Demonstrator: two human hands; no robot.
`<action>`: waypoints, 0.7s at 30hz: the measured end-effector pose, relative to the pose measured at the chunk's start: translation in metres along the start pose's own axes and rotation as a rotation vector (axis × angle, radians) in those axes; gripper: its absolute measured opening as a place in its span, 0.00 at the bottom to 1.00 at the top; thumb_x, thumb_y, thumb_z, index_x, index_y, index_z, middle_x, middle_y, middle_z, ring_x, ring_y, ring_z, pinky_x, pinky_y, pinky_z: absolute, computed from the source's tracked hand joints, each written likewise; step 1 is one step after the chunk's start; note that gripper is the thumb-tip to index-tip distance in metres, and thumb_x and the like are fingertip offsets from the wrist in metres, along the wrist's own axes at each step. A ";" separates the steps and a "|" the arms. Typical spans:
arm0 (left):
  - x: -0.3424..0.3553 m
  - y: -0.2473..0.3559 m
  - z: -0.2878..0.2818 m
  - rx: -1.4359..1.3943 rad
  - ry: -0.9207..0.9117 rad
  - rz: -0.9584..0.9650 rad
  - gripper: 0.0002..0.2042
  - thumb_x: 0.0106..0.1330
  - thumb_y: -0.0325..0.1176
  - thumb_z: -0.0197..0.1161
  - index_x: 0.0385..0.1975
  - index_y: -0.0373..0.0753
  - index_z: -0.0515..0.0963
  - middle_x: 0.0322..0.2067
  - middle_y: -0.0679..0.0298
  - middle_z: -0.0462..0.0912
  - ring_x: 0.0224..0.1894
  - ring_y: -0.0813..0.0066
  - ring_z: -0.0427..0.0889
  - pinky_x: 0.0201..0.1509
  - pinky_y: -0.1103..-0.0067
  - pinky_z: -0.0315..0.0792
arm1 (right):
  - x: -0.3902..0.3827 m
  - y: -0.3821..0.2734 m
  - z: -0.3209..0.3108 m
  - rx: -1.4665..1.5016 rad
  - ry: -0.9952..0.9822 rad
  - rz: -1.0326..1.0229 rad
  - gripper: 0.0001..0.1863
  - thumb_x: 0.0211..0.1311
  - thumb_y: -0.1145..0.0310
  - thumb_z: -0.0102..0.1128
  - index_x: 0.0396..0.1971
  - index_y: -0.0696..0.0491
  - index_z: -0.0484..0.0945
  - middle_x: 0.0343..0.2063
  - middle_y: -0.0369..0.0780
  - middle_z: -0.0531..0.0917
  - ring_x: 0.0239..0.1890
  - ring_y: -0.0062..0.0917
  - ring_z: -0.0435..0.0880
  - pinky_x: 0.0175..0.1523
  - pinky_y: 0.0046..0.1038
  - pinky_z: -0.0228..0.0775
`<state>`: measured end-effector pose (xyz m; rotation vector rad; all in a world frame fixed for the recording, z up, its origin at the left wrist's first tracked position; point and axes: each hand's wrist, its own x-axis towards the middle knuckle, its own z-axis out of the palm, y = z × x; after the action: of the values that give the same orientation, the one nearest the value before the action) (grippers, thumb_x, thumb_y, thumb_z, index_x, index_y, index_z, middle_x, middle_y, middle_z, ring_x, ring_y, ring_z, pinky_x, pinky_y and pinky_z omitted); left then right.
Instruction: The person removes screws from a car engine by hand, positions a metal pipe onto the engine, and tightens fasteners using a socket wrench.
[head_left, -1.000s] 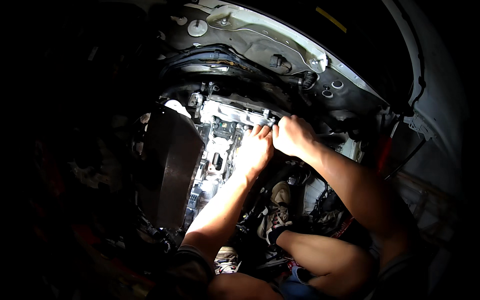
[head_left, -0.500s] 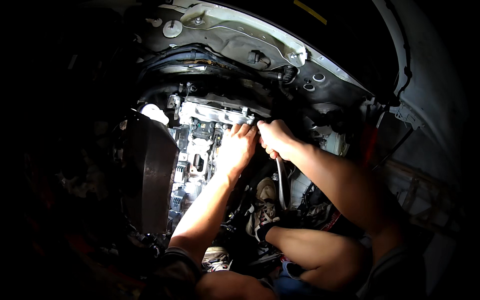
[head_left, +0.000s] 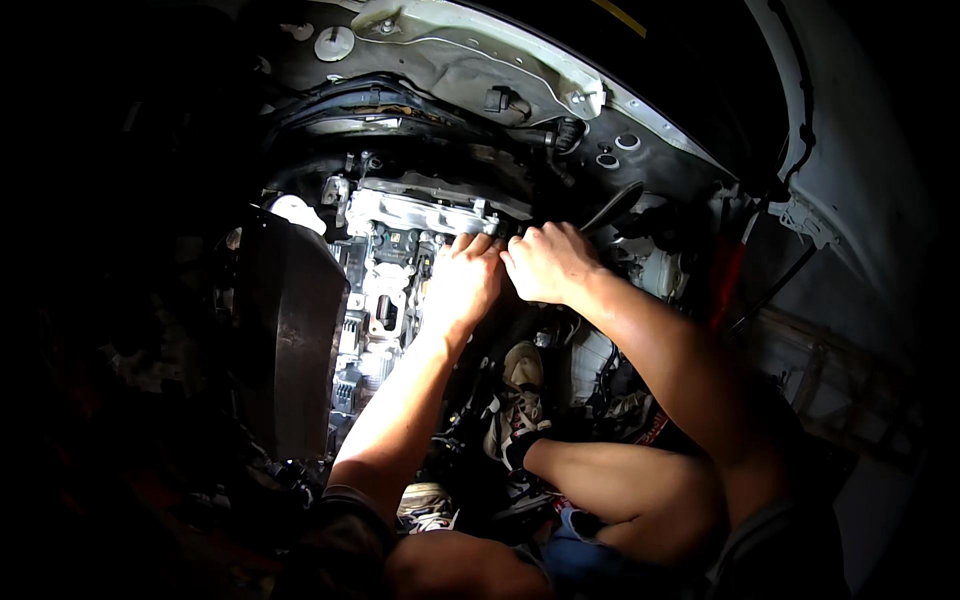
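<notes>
At the right end of the lit car engine (head_left: 388,290), my two hands meet just below a silver metal cover (head_left: 415,212). My left hand (head_left: 466,280) is closed, its fingers bent over the engine's edge. Whatever those fingers grip is hidden beneath them. Close against it, my right hand (head_left: 550,262) is wrapped round a long metal wrench (head_left: 612,207). The shaft juts out behind the knuckles, up and to the right; the wrench's head is covered by my hands.
A dark curved panel (head_left: 300,340) stands left of the engine. Cable bundles (head_left: 385,95) run along the bulkhead behind it. One of my shoes (head_left: 523,385) rests among parts and hoses below my hands. The car's fender (head_left: 870,150) curves along the right.
The wrench has swung from hanging below my right hand to pointing up and right. My right hand has turned over with it, knuckles now upward. My left hand stays at the same engine spot.
</notes>
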<state>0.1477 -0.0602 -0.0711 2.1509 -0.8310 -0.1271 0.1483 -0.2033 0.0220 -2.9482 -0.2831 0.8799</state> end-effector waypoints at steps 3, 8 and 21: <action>0.002 0.000 -0.007 -0.024 -0.032 -0.082 0.07 0.57 0.29 0.59 0.33 0.37 0.81 0.34 0.61 0.82 0.41 0.64 0.80 0.44 0.70 0.73 | 0.027 -0.025 -0.031 0.709 -0.177 0.873 0.16 0.61 0.64 0.48 0.26 0.59 0.82 0.22 0.53 0.83 0.23 0.40 0.84 0.27 0.35 0.76; 0.006 -0.001 0.006 0.003 -0.089 -0.051 0.08 0.56 0.29 0.58 0.33 0.35 0.81 0.34 0.61 0.82 0.40 0.64 0.80 0.44 0.70 0.73 | 0.010 -0.015 0.007 0.317 -0.048 0.481 0.21 0.66 0.56 0.50 0.27 0.60 0.81 0.18 0.46 0.82 0.17 0.36 0.82 0.24 0.36 0.75; 0.013 -0.001 0.006 0.039 0.005 0.000 0.06 0.55 0.27 0.59 0.29 0.35 0.81 0.30 0.60 0.80 0.36 0.60 0.79 0.41 0.69 0.75 | 0.017 -0.005 0.012 -0.110 -0.043 -0.045 0.14 0.60 0.65 0.53 0.33 0.60 0.83 0.32 0.52 0.84 0.37 0.46 0.85 0.45 0.40 0.78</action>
<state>0.1563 -0.0716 -0.0737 2.1867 -0.8375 -0.1060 0.1552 -0.1954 0.0031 -3.0116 -0.4114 0.9534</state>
